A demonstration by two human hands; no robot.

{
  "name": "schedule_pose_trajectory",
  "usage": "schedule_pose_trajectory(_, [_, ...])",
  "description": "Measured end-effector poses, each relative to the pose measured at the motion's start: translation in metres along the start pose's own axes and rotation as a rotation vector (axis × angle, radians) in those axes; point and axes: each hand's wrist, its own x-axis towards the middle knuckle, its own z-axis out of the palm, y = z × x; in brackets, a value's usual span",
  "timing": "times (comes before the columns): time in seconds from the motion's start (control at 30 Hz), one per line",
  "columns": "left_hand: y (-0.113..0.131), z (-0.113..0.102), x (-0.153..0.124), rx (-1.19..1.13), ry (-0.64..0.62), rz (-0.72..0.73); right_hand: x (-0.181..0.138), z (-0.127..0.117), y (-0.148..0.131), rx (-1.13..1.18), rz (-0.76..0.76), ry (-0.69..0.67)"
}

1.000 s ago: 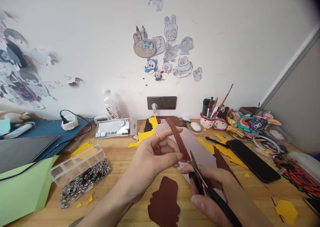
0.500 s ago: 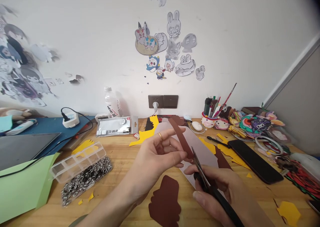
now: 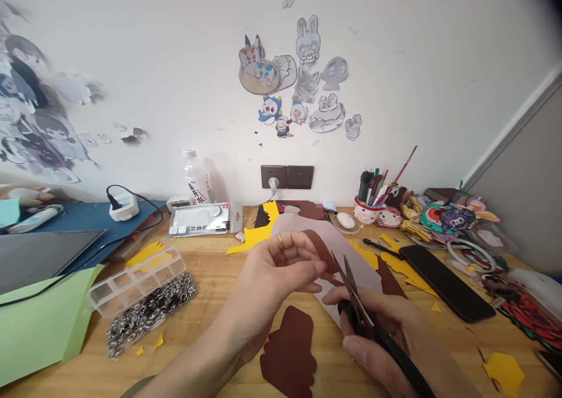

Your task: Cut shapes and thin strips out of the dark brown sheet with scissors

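Holding a brown paper piece [image 3: 324, 249] just right of centre frame, the left hand [image 3: 274, 272] pinches it between thumb and curled fingers [image 3: 302, 256]; a ring [image 3: 280, 240] shows on one finger. The piece's long axis slants from upper left down to lower right, and its lower end meets the scissors [image 3: 352, 285]. The right hand [image 3: 395, 322], in the lower right of the frame, is closed around the black handles. The scissors' long axis runs from lower right up to upper left, tips pointing towards the left hand, blades slightly parted in a narrow V.

A pale sheet [image 3: 364, 272] lies behind the brown piece; which hand supports it cannot be told. The left fingers cover the near part of the brown piece. The right fingers hide most of the handles, and the wrist is cut off by the bottom edge.

On the wooden desk [image 3: 211, 281], a brown cutout [image 3: 290, 351] lies below the hands, partly cut off by the bottom edge. A clear divided box [image 3: 136, 275] sits beside loose metal rings [image 3: 149, 313] at lower left.
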Motion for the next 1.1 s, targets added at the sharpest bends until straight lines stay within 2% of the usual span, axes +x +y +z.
schedule_pose_trajectory(0.1, [-0.002, 0.003, -0.001, -0.059, 0.038, -0.001, 0.001, 0.001, 0.002, 0.007, 0.015, -0.024])
schedule_pose_trajectory(0.3, [-0.006, 0.009, -0.005, -0.191, -0.004, -0.073, 0.004, 0.003, 0.003, 0.071, -0.020, -0.043])
schedule_pose_trajectory(0.5, [-0.010, 0.015, -0.007, -0.292, -0.001, -0.079, 0.001, 0.003, 0.000, 0.095, -0.029, 0.067])
schedule_pose_trajectory(0.77, [-0.016, 0.018, -0.009, -0.345, 0.051, -0.132, -0.001, 0.005, 0.007, 0.100, 0.012, -0.005])
schedule_pose_trajectory(1.1, [-0.017, 0.019, -0.012, -0.408, 0.027, -0.149, 0.002, 0.007, 0.007, 0.086, 0.041, -0.005])
